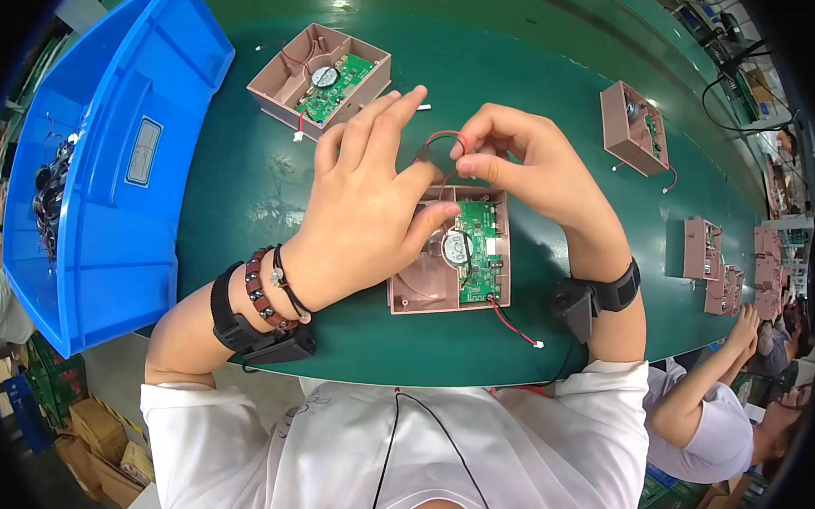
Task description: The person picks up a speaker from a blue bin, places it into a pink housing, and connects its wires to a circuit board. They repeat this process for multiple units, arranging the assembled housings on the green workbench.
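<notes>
You appear to be guiding the red-and-black wires (447,133) by hand; the next move probably calls for a steady pinch and a clear path past your left fingers. Your right hand (525,160) is nearly closed, thumb and forefinger pinching the wires; your left hand (360,198) is spread loosely, and you can't tell whether it grips anything. The wires arch between your hands, their length running crosswise. The pink housing (432,278) lies under your left thumb, open side up, its circuit board (477,226) stretching lengthwise away from you.
</notes>
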Action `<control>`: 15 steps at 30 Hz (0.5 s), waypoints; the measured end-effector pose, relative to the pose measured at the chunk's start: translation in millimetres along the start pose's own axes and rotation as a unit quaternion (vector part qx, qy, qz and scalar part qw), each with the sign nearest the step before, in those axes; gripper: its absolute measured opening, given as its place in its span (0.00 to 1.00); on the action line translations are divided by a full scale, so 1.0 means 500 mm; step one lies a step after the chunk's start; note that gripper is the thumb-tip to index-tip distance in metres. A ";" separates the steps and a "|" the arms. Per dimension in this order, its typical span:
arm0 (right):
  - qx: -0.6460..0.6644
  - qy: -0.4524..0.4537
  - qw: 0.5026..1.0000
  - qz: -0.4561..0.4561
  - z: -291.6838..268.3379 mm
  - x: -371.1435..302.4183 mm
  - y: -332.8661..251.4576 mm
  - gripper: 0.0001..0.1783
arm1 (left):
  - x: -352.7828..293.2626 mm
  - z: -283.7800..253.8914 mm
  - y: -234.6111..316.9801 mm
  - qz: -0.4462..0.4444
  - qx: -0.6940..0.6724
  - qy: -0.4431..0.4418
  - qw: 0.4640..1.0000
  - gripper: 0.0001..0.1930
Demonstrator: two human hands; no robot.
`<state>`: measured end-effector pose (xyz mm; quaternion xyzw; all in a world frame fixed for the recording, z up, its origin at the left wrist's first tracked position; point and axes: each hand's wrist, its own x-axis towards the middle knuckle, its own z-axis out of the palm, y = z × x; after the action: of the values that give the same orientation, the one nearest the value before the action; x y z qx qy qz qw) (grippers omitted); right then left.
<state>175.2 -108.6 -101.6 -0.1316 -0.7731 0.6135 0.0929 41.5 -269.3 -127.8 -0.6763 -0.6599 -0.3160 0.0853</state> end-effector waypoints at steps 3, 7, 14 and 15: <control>0.022 0.011 1.000 -0.003 0.003 0.001 0.000 0.06 | 0.002 0.012 -0.003 -0.003 -0.005 0.001 1.000 0.12; -0.058 0.030 0.997 -0.050 0.004 0.005 -0.011 0.06 | 0.007 0.013 -0.003 0.015 -0.014 0.028 0.999 0.11; -0.098 0.028 0.992 -0.074 -0.010 -0.013 -0.010 0.05 | -0.033 -0.025 0.069 0.088 -0.103 0.034 0.990 0.06; -0.049 0.019 0.998 -0.042 -0.008 -0.022 -0.007 0.05 | -0.039 -0.027 0.077 0.089 -0.108 0.033 0.990 0.06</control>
<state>186.6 -109.0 -97.2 -0.1150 -0.8051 0.5680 0.1267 75.2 -297.5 -115.9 -0.7271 -0.5556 -0.3985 0.0612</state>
